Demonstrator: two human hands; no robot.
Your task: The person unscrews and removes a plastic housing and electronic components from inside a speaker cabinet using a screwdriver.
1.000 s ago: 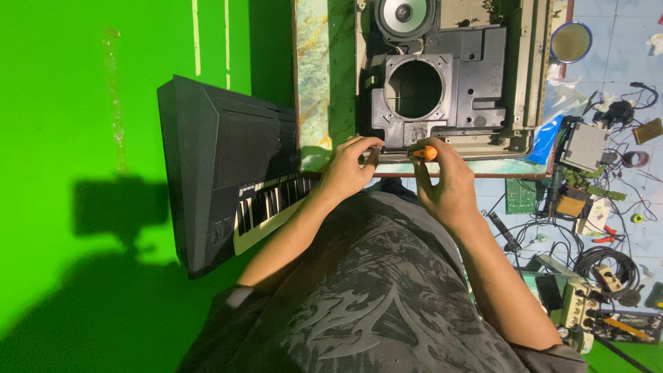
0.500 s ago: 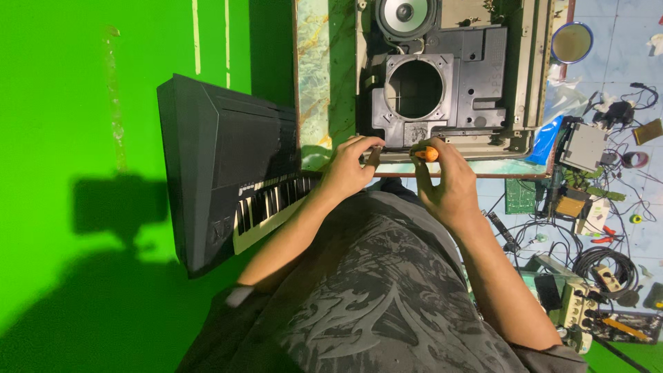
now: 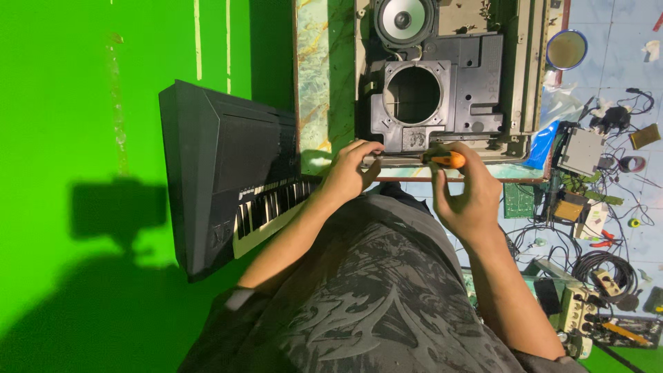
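Note:
My right hand (image 3: pixel 464 193) grips an orange-handled screwdriver (image 3: pixel 445 159) at the near edge of a black plastic speaker housing (image 3: pixel 476 83). This housing has one round empty hole (image 3: pixel 413 95) and lies on a marble-patterned table (image 3: pixel 321 83). My left hand (image 3: pixel 349 169) holds the near edge of the housing frame (image 3: pixel 394 160), just left of the screwdriver. A grey speaker cone (image 3: pixel 402 18) sits at the far end of the housing.
A black electronic keyboard (image 3: pixel 228 173) leans against the green wall on the left. On the blue floor to the right lie cables (image 3: pixel 601 266), circuit boards (image 3: pixel 518 200), a small metal box (image 3: pixel 582 150) and a round bowl (image 3: pixel 565 48).
My right hand has shifted slightly with the screwdriver along the housing's near edge. The left hand has stayed in place.

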